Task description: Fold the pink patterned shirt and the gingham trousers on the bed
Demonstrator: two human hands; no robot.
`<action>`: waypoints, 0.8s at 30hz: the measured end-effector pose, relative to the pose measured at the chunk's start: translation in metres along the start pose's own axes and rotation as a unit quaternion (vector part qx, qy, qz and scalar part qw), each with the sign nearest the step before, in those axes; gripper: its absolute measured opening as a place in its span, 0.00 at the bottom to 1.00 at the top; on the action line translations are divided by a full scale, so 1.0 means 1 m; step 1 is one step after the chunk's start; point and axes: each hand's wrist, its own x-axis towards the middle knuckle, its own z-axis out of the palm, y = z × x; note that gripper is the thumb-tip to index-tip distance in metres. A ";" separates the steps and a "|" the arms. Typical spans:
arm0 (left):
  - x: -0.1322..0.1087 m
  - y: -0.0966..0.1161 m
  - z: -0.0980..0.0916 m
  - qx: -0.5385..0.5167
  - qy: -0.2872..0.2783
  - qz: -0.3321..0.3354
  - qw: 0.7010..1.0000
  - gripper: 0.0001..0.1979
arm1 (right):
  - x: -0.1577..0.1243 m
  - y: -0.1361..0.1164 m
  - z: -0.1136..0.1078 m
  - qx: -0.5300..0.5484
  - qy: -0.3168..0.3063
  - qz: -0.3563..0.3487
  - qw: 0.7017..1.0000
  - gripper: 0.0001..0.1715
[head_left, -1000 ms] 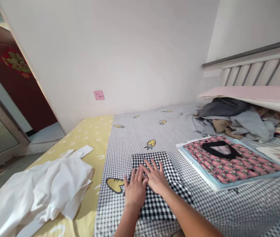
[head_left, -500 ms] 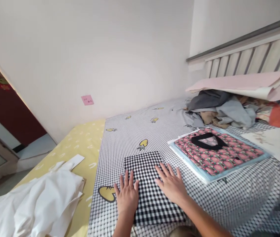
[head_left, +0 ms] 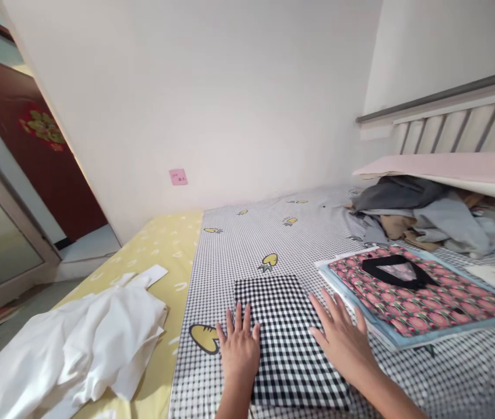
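A folded black-and-white checked cloth [head_left: 291, 343] lies flat on the checked bedsheet [head_left: 239, 250]. My left hand [head_left: 239, 346] rests palm down at the cloth's left edge, fingers spread. Over the right edge of the cloth is my right hand [head_left: 343, 337], its fingers apart and holding nothing; whether its palm touches the fabric cannot be made out. To the right lies a folded pink patterned garment [head_left: 431, 308] with a black collar, on top of light blue and white folded pieces.
White crumpled fabric [head_left: 85, 343] lies on the yellow sheet [head_left: 177, 238] at left. Grey and brown clothes [head_left: 426, 212] are heaped at back right under a pink board [head_left: 457, 166], near a headboard. A wall stands behind the bed.
My right hand has shifted right, from the cloth's middle to its right edge. The view has turned left and up, showing more of the doorway. My left hand stays at the left edge.
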 end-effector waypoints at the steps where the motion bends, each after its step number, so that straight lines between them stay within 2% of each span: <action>1: 0.000 -0.001 0.002 -0.004 0.007 0.002 1.000 0.29 | 0.005 -0.012 -0.008 0.012 0.020 -0.031 0.999 0.38; 2: 0.001 -0.001 0.005 -0.009 0.017 0.005 1.000 0.29 | 0.010 -0.026 -0.015 0.029 0.022 -0.065 0.997 0.37; 4: 0.002 -0.003 0.012 -0.016 0.037 0.009 0.999 0.29 | 0.021 -0.056 -0.021 0.072 -0.019 -0.129 0.989 0.35; 6: 0.003 -0.006 0.019 -0.025 0.053 0.014 0.998 0.29 | 0.035 -0.079 -0.013 0.103 -0.097 -0.153 0.978 0.33; 8: 0.003 -0.009 0.026 -0.036 0.061 0.021 0.997 0.29 | 0.050 -0.092 0.005 0.105 -0.160 -0.135 0.972 0.32; 12: 0.002 -0.010 0.031 -0.056 0.073 0.027 0.995 0.28 | 0.085 -0.090 0.039 0.083 -0.187 -0.063 0.977 0.36; 17: 0.001 -0.009 0.029 -0.056 0.073 0.017 0.996 0.28 | 0.122 -0.081 0.049 0.080 -0.216 -0.035 0.972 0.37; 20: 0.002 -0.010 0.030 -0.053 0.064 0.014 0.996 0.29 | 0.128 -0.082 0.051 0.079 -0.198 -0.034 0.976 0.37; 24: 0.005 -0.010 0.029 -0.050 0.060 0.012 0.997 0.29 | 0.111 -0.081 0.050 0.063 -0.174 -0.035 0.982 0.37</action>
